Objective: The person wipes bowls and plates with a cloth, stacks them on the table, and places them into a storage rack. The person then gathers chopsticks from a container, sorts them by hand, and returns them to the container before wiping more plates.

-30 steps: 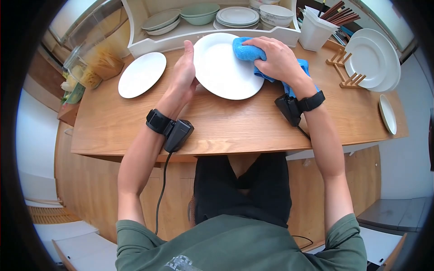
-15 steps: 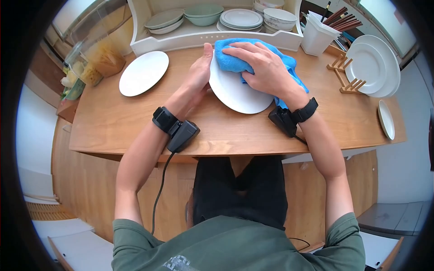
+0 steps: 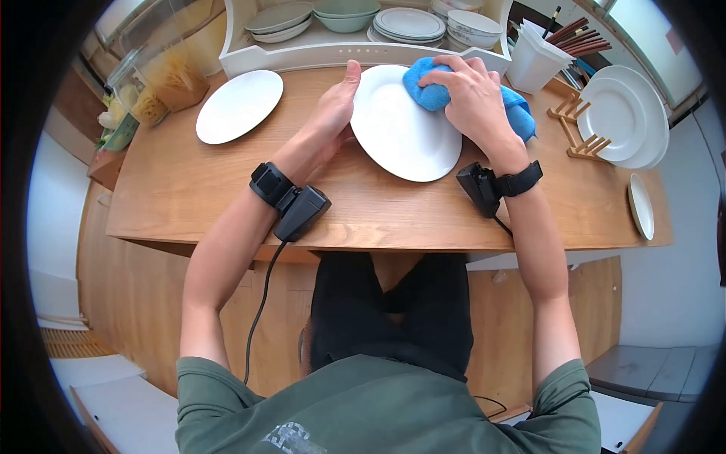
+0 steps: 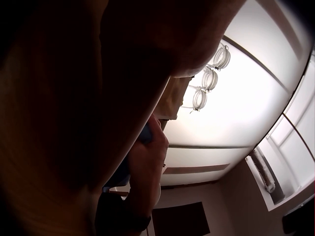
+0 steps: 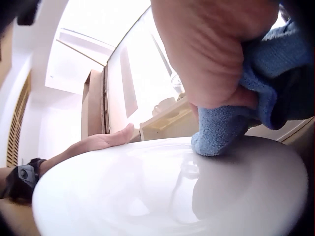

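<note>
A white plate (image 3: 397, 140) is held tilted above the wooden table. The left hand (image 3: 330, 113) grips its left edge with the thumb up by the rim; the fingers are hidden behind the plate. Bunched in the right hand (image 3: 478, 102), a blue cloth (image 3: 428, 94) touches the plate's upper right part, and its loose end hangs to the right of the hand. The right wrist view shows the cloth (image 5: 220, 129) pressed on the shiny face of the plate (image 5: 147, 191) near its far rim. Most of the left wrist view is dark.
Another white plate (image 3: 240, 107) lies on the left of the table (image 3: 181, 189). Behind stands a white shelf (image 3: 325, 55) with dishes. To the right are a chopstick holder (image 3: 531, 59), a wooden rack (image 3: 586, 147) with plates, and a small dish (image 3: 640, 206). Food jars stand back left.
The right hand has moved the cloth from the plate's upper left to its upper right, and more of the plate's face shows. The left hand has kept its hold on the edge.
</note>
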A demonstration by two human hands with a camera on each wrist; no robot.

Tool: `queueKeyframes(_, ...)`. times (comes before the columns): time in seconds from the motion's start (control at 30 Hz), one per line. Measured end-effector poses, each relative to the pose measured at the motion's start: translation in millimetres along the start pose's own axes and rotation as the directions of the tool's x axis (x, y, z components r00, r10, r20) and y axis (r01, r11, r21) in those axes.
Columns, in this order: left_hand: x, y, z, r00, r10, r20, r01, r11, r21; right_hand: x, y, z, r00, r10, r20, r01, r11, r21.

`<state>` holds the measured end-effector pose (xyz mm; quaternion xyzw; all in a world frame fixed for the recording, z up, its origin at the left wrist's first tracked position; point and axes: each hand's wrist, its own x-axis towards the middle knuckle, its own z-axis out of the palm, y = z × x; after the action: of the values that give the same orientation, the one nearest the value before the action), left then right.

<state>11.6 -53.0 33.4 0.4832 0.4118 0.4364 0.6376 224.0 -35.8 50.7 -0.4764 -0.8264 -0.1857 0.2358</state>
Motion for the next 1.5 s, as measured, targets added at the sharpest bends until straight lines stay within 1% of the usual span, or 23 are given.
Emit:
queueKeyframes(0.03, 0.3, -0.3, -0.1, 1.0, 0.028, 0.005, -0.028, 1.0, -0.007, -0.6, 0.4, 0.7, 1.0, 0.022, 0.005, -0.022, 1.0, 0.017)
queueKeyframes(0.17, 0.8, 3.1, 1.0, 1.0, 0.011, -0.026, -0.011, 1.0, -0.006, 1.7, -0.4, 4.8, 1.0, 0.022, -0.01, -0.022, 0.999, 0.04)
queueKeyframes(0.23, 2.6, -1.4, -1.9, 1.0, 0.002, -0.022, -0.002, 1.0, -0.008, 2.3, -5.7, 8.3, 0.993, -0.048, -0.108, 0.063, 0.987, 0.145)
queueKeyframes(0.27, 2.6, -4.4, -3.5, 1.0, -0.003, -0.022, 0.003, 1.0, -0.019, 1.6, -9.6, 10.8, 0.994, -0.051, -0.097, 0.065, 0.988, 0.143)
queueKeyframes(0.33, 5.7, -5.7, -5.4, 0.999, 0.053, 0.004, -0.053, 0.998, 0.018, 5.9, -17.1, 10.4, 0.973, -0.142, -0.182, 0.186, 0.95, 0.252)
queueKeyframes(0.47, 9.2, -9.8, -5.3, 0.998, 0.064, 0.017, -0.062, 0.993, -0.096, 5.7, -29.3, 4.9, 0.949, -0.251, -0.191, 0.305, 0.882, 0.358)
queueKeyframes(0.53, 6.9, -7.5, 0.0, 0.998, 0.041, -0.043, -0.047, 0.988, -0.145, 5.3, -33.1, 1.0, 0.963, -0.218, -0.157, 0.26, 0.904, 0.339)
queueKeyframes(0.6, 13.7, -12.8, -13.7, 0.999, 0.004, 0.037, -0.001, 0.997, -0.082, 2.9, -29.9, 4.3, 0.975, -0.178, -0.134, 0.212, 0.927, 0.309)
queueKeyframes(0.67, 7.1, -6.6, -7.3, 0.998, 0.008, 0.062, -0.004, 0.998, -0.069, 4.1, -24.9, 5.9, 0.989, -0.075, -0.124, 0.107, 0.954, 0.279)
queueKeyframes(0.73, -5.7, 4.5, 4.8, 0.997, 0.071, -0.007, -0.071, 0.997, -0.025, 3.0, -16.3, 10.3, 0.991, -0.042, -0.124, 0.07, 0.971, 0.228)
queueKeyframes(0.8, -2.2, 2.0, -0.9, 0.998, 0.064, -0.008, -0.065, 0.998, -0.006, 1.8, -9.3, 11.9, 0.997, 0.041, -0.059, -0.029, 0.983, 0.184)
queueKeyframes(0.87, 4.5, -1.3, -6.8, 0.984, 0.096, -0.151, -0.104, 0.994, -0.044, 1.8, -2.0, 14.2, 0.998, 0.054, -0.035, -0.048, 0.987, 0.156)
queueKeyframes(0.93, 5.1, 0.4, -14.2, 0.982, 0.088, -0.17, -0.097, 0.994, -0.049, 0.7, -3.2, 12.1, 0.998, 0.069, 0.013, -0.07, 0.989, 0.133)
queueKeyframes(1.0, 4.8, 0.4, -16.7, 0.945, 0.183, -0.273, -0.229, 0.963, -0.146, 0.3, -3.7, 12.0, 0.994, 0.099, 0.039, -0.105, 0.966, 0.238)
queueKeyframes(1.03, 7.1, -0.2, -15.9, 0.919, 0.227, -0.323, -0.288, 0.945, -0.157, 0.1, -2.7, 13.8, 0.994, 0.098, 0.037, -0.104, 0.966, 0.236)
queueKeyframes(1.07, 9.2, -0.4, -18.0, 0.919, 0.233, -0.318, -0.294, 0.943, -0.158, 0.9, -5.2, 14.3, 0.999, 0.048, -0.021, -0.041, 0.965, 0.257)
queueKeyframes(1.1, 11.4, -1.0, -20.9, 0.893, 0.266, -0.363, -0.345, 0.922, -0.175, 2.2, -7.9, 13.1, 0.997, 0.0, -0.08, 0.022, 0.961, 0.275)
queueKeyframes(1.13, 13.2, -1.8, -23.7, 0.864, 0.295, -0.409, -0.396, 0.899, -0.189, 2.8, -10.3, 11.6, 0.996, 0.002, -0.086, 0.021, 0.962, 0.271)
queueKeyframes(1.2, 13.9, 0.3, -25.3, 0.856, 0.321, -0.405, -0.422, 0.886, -0.19, 3.4, -16.2, 8.3, 0.985, -0.099, -0.144, 0.145, 0.925, 0.35)
queueKeyframes(1.3, 9.3, 3.3, -19.6, 0.841, 0.298, -0.452, -0.444, 0.857, -0.262, 3.2, -20.0, 4.4, 0.981, -0.143, -0.128, 0.183, 0.899, 0.398)
queueKeyframes(1.37, 4.6, 6.8, -16.1, 0.881, 0.287, -0.376, -0.405, 0.869, -0.285, 1.3, -24.5, 4.0, 0.971, -0.199, -0.131, 0.236, 0.869, 0.434)
queueKeyframes(1.4, 4.4, 7.1, -13.6, 0.88, 0.29, -0.377, -0.409, 0.865, -0.289, 1.8, -26.5, 4.7, 0.97, -0.203, -0.13, 0.24, 0.871, 0.429)
queueKeyframes(1.5, 3.3, 3.9, -9.7, 0.922, 0.299, -0.245, -0.37, 0.866, -0.336, 1.6, -35.1, 4.2, 0.958, -0.253, -0.136, 0.285, 0.779, 0.558)
